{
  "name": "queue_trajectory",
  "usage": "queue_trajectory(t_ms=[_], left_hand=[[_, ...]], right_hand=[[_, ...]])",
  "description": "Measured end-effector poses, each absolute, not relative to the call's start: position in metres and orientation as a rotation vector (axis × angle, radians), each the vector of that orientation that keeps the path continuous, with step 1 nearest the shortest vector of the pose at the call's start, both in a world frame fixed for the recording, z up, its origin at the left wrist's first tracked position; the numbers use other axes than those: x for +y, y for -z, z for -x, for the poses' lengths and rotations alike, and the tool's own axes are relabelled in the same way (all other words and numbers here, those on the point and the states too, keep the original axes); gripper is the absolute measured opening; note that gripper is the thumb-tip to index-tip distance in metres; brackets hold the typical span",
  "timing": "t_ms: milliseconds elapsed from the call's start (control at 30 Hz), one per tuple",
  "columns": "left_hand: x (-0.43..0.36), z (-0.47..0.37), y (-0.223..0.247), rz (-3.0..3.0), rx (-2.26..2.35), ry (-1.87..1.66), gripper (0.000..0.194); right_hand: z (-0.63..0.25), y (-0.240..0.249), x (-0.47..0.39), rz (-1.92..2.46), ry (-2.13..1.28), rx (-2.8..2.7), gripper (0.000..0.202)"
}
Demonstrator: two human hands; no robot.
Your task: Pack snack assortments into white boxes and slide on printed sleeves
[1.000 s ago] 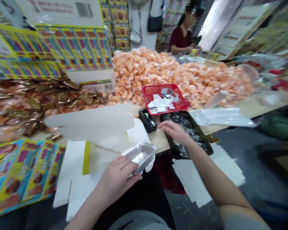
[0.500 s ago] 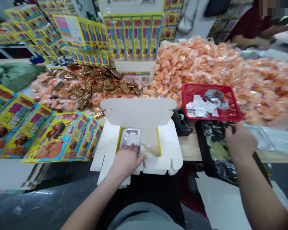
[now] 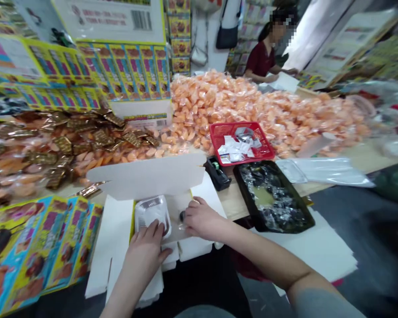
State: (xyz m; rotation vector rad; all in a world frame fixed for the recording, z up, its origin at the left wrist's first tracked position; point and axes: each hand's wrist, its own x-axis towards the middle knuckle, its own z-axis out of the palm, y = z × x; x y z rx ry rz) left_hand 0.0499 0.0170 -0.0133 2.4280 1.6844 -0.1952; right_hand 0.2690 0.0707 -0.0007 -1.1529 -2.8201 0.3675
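Note:
An open white cardboard box [image 3: 146, 179] lies in front of me, its lid folded back. A silver foil tray [image 3: 151, 211] sits in its left side. My left hand [image 3: 144, 249] rests its fingertips on the tray's near right part, thumb apart. In the box's right side, my right hand [image 3: 205, 219] is closed on a small dark piece in clear wrap [image 3: 182, 217], mostly hidden by the fingers. Right of the box lies a black tray [image 3: 243, 187] with similar dark wrapped pieces.
A red basket [image 3: 268, 152] holds white packets. A black tape dispenser [image 3: 218, 174] stands beside the box. Orange wrapped pieces [image 3: 212, 99] and gold packets [image 3: 64, 143] are heaped behind. Printed boxes [image 3: 53, 243] stand left. A person [image 3: 262, 59] works at the back.
My right hand has moved left from the black tray into the box, carrying a small dark wrapped piece. My left hand stays at the foil tray. The view has turned right.

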Motion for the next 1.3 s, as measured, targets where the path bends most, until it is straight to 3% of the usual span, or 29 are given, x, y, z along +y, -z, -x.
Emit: queue_trajectory(t_ms=[67, 167, 333, 467, 800, 1300], left_hand=[[0.016, -0.044, 0.018, -2.420, 1.653, 0.235, 0.053], [0.014, -0.034, 0.024, -2.471, 1.622, 0.207, 0.059], [0.019, -0.026, 0.035, -2.767, 1.495, -0.260, 0.058], [0.026, -0.032, 0.044, -2.906, 1.436, -0.468, 0.061], [0.028, -0.035, 0.051, -2.964, 1.419, -0.432, 0.063], [0.024, -0.042, 0.047, -2.833, 1.518, -0.388, 0.062]], right_hand=[[-0.304, -0.011, 0.084, 1.316, -0.484, -2.594, 0.017], [-0.384, -0.025, 0.131, 2.112, -0.261, -2.051, 0.026], [-0.508, -0.018, 0.221, 2.510, -0.146, -1.759, 0.038], [-0.544, 0.012, 0.257, 2.515, -0.257, -1.838, 0.044], [-0.563, 0.041, 0.271, 2.332, -0.298, -1.868, 0.054], [-0.518, 0.044, 0.278, 2.084, -0.559, -1.810, 0.022]])
